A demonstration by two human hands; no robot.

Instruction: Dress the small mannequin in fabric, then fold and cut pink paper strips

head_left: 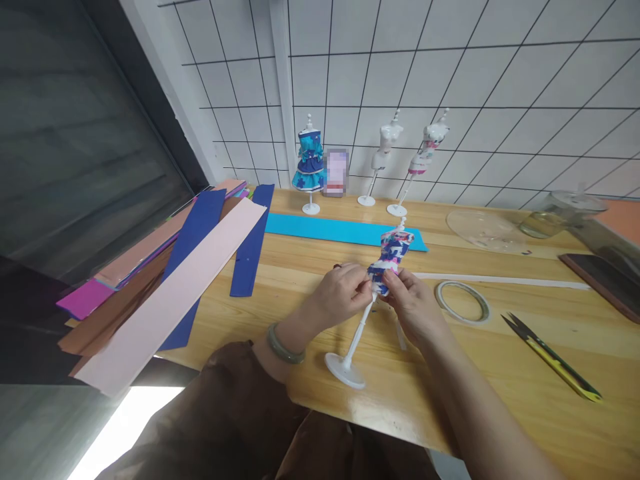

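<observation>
Over wooden tabletop (270, 333), left hand (343, 295) and right hand (416, 310) — fingers (395, 285) bent — pinch patterned mannequin (393, 249).

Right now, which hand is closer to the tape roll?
The right hand, just left of the tape roll. The left hand is farther away, at the little mannequin's other side.

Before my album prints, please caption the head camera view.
Left hand and right hand holding a tilted, small white mannequin wrapped in blue-patterned material.

We get soft, fairly bright light, white glare below the bench's (500, 413) near left corner, and wide-angle stretching
</observation>
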